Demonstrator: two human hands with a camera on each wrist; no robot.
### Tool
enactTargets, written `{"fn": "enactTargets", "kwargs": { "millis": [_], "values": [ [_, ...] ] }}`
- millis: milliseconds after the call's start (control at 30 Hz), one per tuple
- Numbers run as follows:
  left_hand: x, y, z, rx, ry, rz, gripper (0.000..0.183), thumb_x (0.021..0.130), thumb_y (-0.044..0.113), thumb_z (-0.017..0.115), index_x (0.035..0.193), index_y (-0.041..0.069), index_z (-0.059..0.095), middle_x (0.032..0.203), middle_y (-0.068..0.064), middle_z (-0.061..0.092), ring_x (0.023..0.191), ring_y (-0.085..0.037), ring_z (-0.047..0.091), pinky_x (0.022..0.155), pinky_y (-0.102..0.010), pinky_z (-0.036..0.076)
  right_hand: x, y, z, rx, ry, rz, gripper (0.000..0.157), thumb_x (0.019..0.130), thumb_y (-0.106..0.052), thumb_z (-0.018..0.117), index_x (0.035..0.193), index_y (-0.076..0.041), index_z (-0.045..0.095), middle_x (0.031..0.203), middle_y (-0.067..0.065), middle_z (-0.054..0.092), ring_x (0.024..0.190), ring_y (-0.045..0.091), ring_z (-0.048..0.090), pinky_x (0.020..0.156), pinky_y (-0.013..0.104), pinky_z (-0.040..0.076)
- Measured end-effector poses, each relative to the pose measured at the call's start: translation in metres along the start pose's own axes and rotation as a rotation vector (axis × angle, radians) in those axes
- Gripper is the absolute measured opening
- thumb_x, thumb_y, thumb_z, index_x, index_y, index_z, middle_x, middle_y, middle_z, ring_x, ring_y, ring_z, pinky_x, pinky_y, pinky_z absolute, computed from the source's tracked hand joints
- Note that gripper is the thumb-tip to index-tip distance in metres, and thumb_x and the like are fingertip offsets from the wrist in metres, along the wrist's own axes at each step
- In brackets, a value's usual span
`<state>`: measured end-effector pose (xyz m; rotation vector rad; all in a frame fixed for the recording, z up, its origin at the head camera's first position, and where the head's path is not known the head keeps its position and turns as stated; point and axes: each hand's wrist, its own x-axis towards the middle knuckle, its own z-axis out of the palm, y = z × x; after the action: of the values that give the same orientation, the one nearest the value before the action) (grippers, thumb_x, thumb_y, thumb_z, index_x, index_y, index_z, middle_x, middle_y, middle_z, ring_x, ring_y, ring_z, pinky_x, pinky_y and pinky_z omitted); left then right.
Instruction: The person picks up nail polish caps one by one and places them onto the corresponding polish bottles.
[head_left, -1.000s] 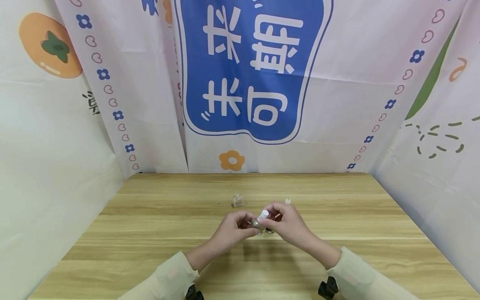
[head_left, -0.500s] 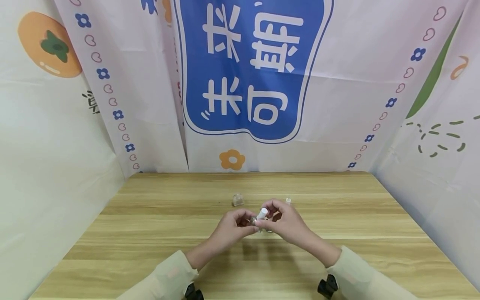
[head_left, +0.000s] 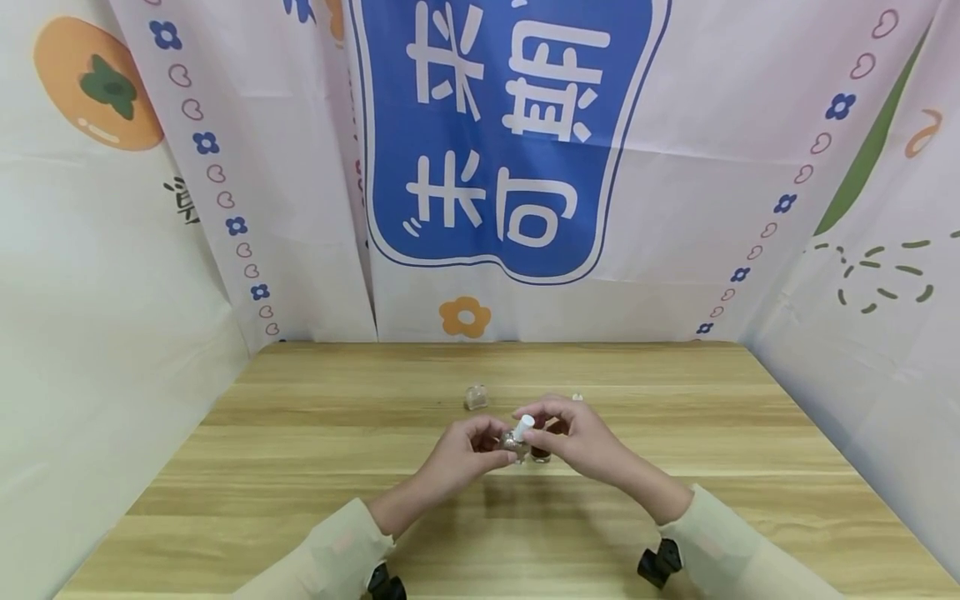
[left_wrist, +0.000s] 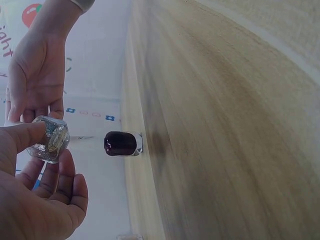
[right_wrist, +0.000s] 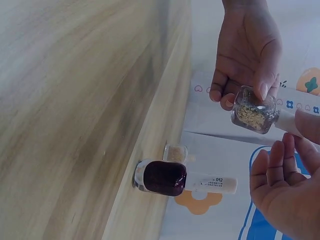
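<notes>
Firstly, nearest: two cream sleeves (head_left: 322,552), each with a small black device (head_left: 660,564) below the cuff.

Item: left hand (head_left: 467,446), thumb and fingers gripping a clear glass nail polish bottle with gold glitter (right_wrist: 250,115). The bottle is held above the table, tilted, its neck up and leaning towards the right hand.

Item: right hand (head_left: 581,442), thumb and fingertips pinching the white cap (head_left: 525,427) at the bottle's neck; whether it is screwed tight, I cannot tell.

Item: dark red nail polish bottle (right_wrist: 165,178), white cap printed with small figures, upright on the wood-grain table (head_left: 225,500), just beyond the held bottle and to its right.

Item: small clear bottle (head_left: 476,398), farther back, left of the hands.

Item: small white tip (head_left: 577,397) showing behind the right hand, the rest hidden.

Lastly, backdrop: white cloth (head_left: 675,217), orange flower (head_left: 465,317), blue panel (head_left: 517,154) bearing sideways white characters.
</notes>
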<state>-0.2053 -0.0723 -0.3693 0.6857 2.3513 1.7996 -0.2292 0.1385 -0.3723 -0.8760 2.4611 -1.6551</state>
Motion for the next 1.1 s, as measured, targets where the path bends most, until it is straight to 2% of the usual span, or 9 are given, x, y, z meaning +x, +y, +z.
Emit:
{"fn": "enactTargets", "kwargs": {
  "millis": [200, 300, 433, 633, 800, 967, 1100],
  "values": [
    [0.003, -0.007, 0.000, -0.007, -0.003, 0.006, 0.018, 0.084, -0.003, 0.071, 0.102, -0.004, 0.066, 0.090, -0.011, 0.065, 0.078, -0.021, 0.057, 0.064, -0.020, 0.048, 0.000, 0.000, 0.005, -0.011, 0.062, 0.025, 0.017, 0.090, -0.020, 0.071, 0.105, -0.011, 0.070, 0.094, 0.004, 0.063, 0.083, 0.024, 0.060, 0.070, 0.036, 0.054],
    [0.008, -0.019, 0.001, -0.007, -0.004, 0.000, 0.019, 0.085, -0.002, 0.072, 0.103, -0.001, 0.067, 0.091, -0.009, 0.066, 0.079, -0.021, 0.057, 0.064, -0.020, 0.048, 0.000, 0.000, 0.007, -0.002, 0.089, 0.047, 0.016, 0.089, -0.021, 0.072, 0.100, -0.010, 0.068, 0.089, 0.005, 0.063, 0.078, 0.027, 0.061, 0.066, 0.037, 0.055],
    [0.013, -0.034, 0.001, -0.013, -0.003, 0.003, 0.020, 0.085, 0.003, 0.073, 0.104, 0.002, 0.068, 0.092, -0.006, 0.066, 0.080, -0.020, 0.058, 0.064, -0.021, 0.049, 0.001, 0.001, 0.011, 0.013, 0.115, 0.082, 0.017, 0.088, -0.020, 0.074, 0.097, -0.008, 0.065, 0.085, 0.006, 0.062, 0.072, 0.025, 0.060, 0.059, 0.031, 0.053],
    [0.013, -0.036, 0.001, -0.008, 0.004, 0.024, 0.019, 0.084, 0.007, 0.076, 0.100, 0.003, 0.068, 0.088, -0.006, 0.066, 0.077, -0.018, 0.058, 0.063, -0.022, 0.049, 0.001, 0.003, 0.016, 0.020, 0.152, 0.106, 0.015, 0.088, -0.012, 0.072, 0.093, -0.004, 0.061, 0.083, 0.006, 0.059, 0.067, 0.021, 0.058, 0.054, 0.027, 0.051],
    [0.014, -0.037, 0.002, 0.000, 0.010, 0.032, 0.019, 0.083, 0.006, 0.076, 0.100, 0.003, 0.068, 0.088, -0.006, 0.067, 0.076, -0.016, 0.058, 0.063, -0.021, 0.049, 0.001, 0.002, 0.019, 0.000, 0.185, 0.102, 0.021, 0.087, -0.019, 0.075, 0.088, -0.005, 0.059, 0.080, 0.005, 0.058, 0.065, 0.023, 0.058, 0.053, 0.032, 0.053],
    [0.014, -0.036, 0.002, -0.014, 0.008, 0.020, 0.020, 0.084, 0.007, 0.076, 0.102, 0.003, 0.068, 0.090, -0.006, 0.067, 0.078, -0.017, 0.059, 0.065, -0.022, 0.050, -0.001, 0.000, 0.015, -0.005, 0.161, 0.085, 0.026, 0.086, -0.027, 0.076, 0.091, -0.006, 0.060, 0.084, 0.006, 0.059, 0.070, 0.022, 0.059, 0.056, 0.033, 0.054],
    [0.014, -0.034, 0.001, -0.029, 0.005, 0.008, 0.021, 0.085, 0.006, 0.074, 0.104, 0.003, 0.067, 0.091, -0.005, 0.066, 0.079, -0.018, 0.058, 0.065, -0.023, 0.050, -0.001, 0.000, 0.007, -0.028, 0.095, 0.055, 0.029, 0.088, -0.027, 0.074, 0.106, -0.007, 0.064, 0.091, 0.005, 0.060, 0.081, 0.022, 0.058, 0.068, 0.031, 0.053]
  ]
}}
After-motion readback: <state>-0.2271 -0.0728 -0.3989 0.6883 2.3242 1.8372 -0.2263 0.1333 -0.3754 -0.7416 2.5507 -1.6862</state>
